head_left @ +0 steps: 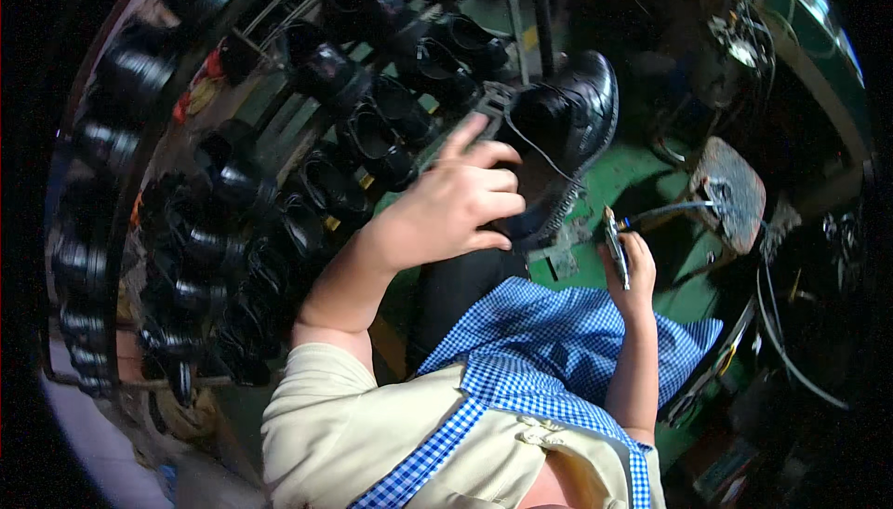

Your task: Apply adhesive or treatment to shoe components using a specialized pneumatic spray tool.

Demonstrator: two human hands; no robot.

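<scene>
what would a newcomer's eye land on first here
Probably the glossy black lace-up shoe just above the picture's centre, with the left hand overlapping its near left side. Next might be the blue-and-white checked apron below it, bright against the dark room, and the slim metal tool in the right hand. Many more black shoes crowd the left side.

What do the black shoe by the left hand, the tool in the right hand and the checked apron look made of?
Shoe: glossy black leather or synthetic lookalike; sharp highlights.
Tool: probably metal; silvery, bright glints.
Apron: matte cloth, fibre unclear; soft folds, blue-white check.
</scene>
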